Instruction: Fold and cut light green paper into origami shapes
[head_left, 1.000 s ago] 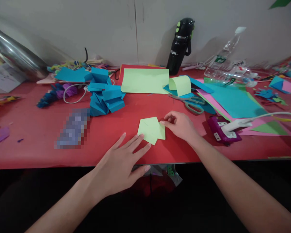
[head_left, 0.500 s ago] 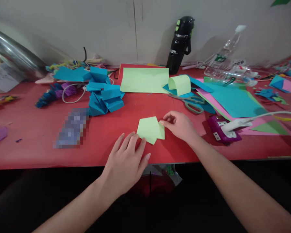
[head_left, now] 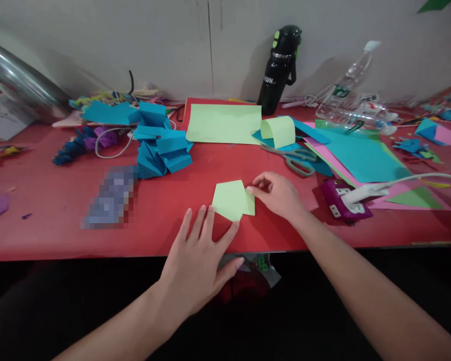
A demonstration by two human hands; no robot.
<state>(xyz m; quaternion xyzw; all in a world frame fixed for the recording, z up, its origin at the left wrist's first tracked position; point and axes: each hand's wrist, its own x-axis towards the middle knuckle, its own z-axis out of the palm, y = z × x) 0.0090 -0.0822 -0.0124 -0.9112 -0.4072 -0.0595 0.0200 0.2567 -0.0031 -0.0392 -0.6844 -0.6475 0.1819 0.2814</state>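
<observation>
A small folded piece of light green paper [head_left: 227, 199] lies on the red table in front of me, with a flap sticking out at its right side. My left hand [head_left: 197, 260] is spread, its fingertips at the paper's lower left edge and lower corner. With thumb and forefinger, my right hand [head_left: 276, 195] pinches the right edge of the paper. Its other fingers are curled in. Beyond the paper lie grey-handled scissors [head_left: 300, 163] and folded blue paper pieces [head_left: 163, 150].
A light green sheet [head_left: 225, 123] lies at the back, beside a black bottle [head_left: 278, 70]. On the right are a purple power socket [head_left: 342, 200] with a white plug, blue and pink sheets [head_left: 368, 155] and clear plastic bottles [head_left: 353, 118]. A blurred-out item [head_left: 110, 198] lies left.
My left hand's fingers have spread wider, with the forefinger and thumb shifting right along the paper's lower edge. My right hand keeps its pinch in the same place.
</observation>
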